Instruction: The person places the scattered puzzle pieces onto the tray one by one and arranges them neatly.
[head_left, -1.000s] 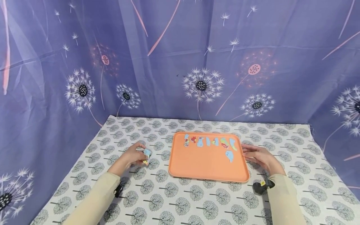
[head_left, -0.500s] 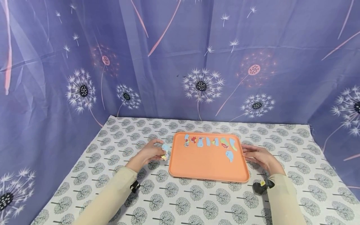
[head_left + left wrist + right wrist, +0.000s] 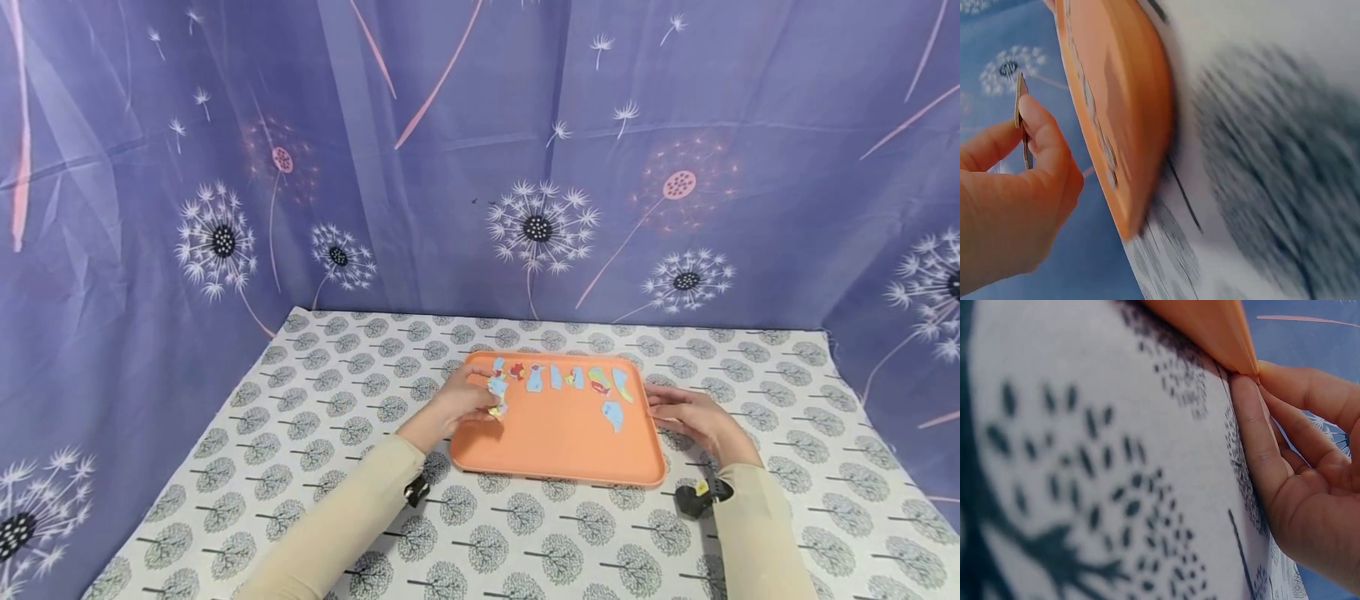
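My left hand (image 3: 463, 402) is over the left part of the orange tray (image 3: 555, 450), pinching a light blue and yellow puzzle piece (image 3: 497, 387) between thumb and fingers. Seen edge-on in the left wrist view, that puzzle piece (image 3: 1024, 119) looks thin and flat. At the tray's right side my right hand (image 3: 693, 421) holds the rim; the right wrist view shows thumb and index finger meeting at the orange edge (image 3: 1235, 344). A row of several puzzle pieces (image 3: 555, 377) lies along the tray's far side, and one light blue piece (image 3: 612, 415) lies below its right end.
A white cloth with grey trees (image 3: 487, 542) covers the table under the tray. Purple curtains (image 3: 450, 233) with dandelions hang behind and at both sides. Each wrist wears a black strap-on device, as on the right wrist (image 3: 697, 498).
My left hand has moved right with the puzzle piece, from the cloth left of the tray to above the tray's left part. My right hand stays at the rim.
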Available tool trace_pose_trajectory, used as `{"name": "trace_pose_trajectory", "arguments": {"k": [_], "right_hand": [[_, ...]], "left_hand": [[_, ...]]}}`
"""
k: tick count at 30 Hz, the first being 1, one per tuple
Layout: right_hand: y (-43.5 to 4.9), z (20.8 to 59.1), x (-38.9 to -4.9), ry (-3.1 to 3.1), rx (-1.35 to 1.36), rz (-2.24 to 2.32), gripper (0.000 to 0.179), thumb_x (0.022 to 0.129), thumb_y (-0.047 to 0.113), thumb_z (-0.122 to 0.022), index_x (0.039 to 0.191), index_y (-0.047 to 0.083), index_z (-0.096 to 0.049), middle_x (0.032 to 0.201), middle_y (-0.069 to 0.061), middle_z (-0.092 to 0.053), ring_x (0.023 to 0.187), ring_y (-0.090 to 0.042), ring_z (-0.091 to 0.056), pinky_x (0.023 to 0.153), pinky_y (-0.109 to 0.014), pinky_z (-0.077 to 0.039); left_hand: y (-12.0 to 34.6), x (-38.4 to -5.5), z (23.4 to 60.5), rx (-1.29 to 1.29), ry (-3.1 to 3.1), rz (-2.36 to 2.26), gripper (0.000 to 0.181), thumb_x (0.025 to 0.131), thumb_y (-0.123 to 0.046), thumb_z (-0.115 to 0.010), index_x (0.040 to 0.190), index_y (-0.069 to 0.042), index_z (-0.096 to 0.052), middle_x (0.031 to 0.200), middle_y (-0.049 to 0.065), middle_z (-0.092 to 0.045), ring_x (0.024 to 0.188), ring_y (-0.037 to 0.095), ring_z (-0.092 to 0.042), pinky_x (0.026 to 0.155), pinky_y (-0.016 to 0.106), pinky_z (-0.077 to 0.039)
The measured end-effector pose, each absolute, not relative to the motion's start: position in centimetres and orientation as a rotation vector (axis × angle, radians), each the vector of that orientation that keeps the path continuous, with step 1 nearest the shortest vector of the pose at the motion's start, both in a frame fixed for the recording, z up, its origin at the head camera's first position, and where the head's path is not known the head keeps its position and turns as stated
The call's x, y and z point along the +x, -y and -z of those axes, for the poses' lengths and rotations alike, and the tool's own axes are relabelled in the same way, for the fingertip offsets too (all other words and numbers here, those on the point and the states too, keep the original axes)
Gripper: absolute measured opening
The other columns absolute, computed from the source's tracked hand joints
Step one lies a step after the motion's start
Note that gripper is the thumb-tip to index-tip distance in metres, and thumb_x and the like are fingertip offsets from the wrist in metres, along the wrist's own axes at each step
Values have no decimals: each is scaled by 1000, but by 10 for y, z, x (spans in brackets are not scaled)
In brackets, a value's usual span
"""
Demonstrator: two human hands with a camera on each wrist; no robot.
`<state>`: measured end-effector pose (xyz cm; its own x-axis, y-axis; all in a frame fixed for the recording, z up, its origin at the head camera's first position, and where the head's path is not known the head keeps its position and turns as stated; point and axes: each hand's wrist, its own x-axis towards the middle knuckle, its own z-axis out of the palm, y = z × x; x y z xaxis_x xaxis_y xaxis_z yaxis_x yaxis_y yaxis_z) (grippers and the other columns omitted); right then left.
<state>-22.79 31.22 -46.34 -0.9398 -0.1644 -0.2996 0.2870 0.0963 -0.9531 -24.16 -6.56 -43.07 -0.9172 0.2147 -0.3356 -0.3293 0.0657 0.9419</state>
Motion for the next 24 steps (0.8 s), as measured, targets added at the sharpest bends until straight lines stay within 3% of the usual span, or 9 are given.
{"name": "trace_pose_trajectory", "arguments": {"k": [4, 15, 20, 24], "right_hand": [[-312, 463, -228, -2049, 114, 1916, 69, 88, -4, -64, 145, -10, -26, 108, 4, -63, 92, -8, -66, 92, -29, -54], [-313, 462, -227, -2040, 121, 1923, 68, 87, -5, -63, 145, -10, -26, 106, 3, -63, 92, -8, -66, 92, -29, -54], [-314, 462, -227, -2052, 143, 1902, 68, 88, -4, -63, 146, -8, -27, 114, -1, -61, 93, -8, -66, 93, -29, -54], [-311, 462, -226, -2082, 167, 1863, 68, 89, -1, -64, 147, -5, -29, 126, -12, -56, 93, -8, -65, 93, -30, -54]], "left_hand": [[44, -243, 430, -111, -1942, -1950, 56, 78, 15, -64, 129, 1, -44, 83, 13, -59, 64, 18, -61, 62, 28, -61], [-7, -245, 435, -138, -1903, -2014, 52, 77, 18, -63, 124, 2, -48, 98, 17, -56, 62, 18, -60, 67, 33, -62], [-25, -244, 435, -122, -1937, -1976, 50, 79, 15, -64, 124, 0, -50, 87, 13, -58, 61, 16, -58, 64, 31, -62], [-37, -244, 434, -134, -1942, -1962, 46, 79, 16, -63, 120, -2, -51, 76, 9, -55, 57, 15, -56, 63, 31, -62]]}}
